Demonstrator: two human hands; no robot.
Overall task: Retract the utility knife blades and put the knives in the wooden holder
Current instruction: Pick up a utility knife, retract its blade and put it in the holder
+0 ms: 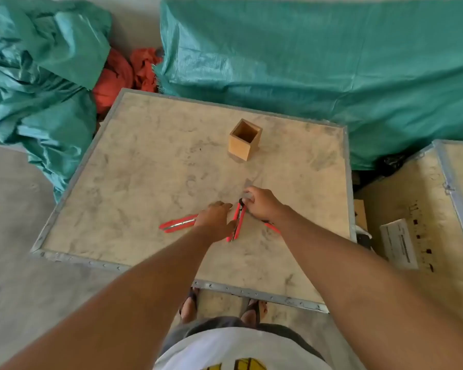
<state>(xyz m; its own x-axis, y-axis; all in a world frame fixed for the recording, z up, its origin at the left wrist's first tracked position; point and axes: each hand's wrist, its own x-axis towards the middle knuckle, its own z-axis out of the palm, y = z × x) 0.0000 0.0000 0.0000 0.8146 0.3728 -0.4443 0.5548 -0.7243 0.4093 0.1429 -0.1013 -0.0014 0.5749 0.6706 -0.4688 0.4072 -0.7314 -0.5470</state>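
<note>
Three red utility knives lie on the crate top [145, 182]. The left knife [177, 225] lies flat, its near end hidden under my left hand [215, 218]. The middle knife [238, 220] points away from me, and a grey blade [249, 182] sticks out of its far end. My left hand steadies that knife's body with thumb and fingers. The fingers of my right hand [262, 204] pinch its far end near the slider. Only a tip of the right knife [272, 227] shows under my right wrist. The wooden holder [245, 140] stands upright and empty, farther back.
Green tarpaulin [305, 62] and red cloth [123, 73] are heaped behind and to the left of the crate. A second crate [425, 209] with a white label sits at the right. My sandalled feet [222, 305] stand at the near edge.
</note>
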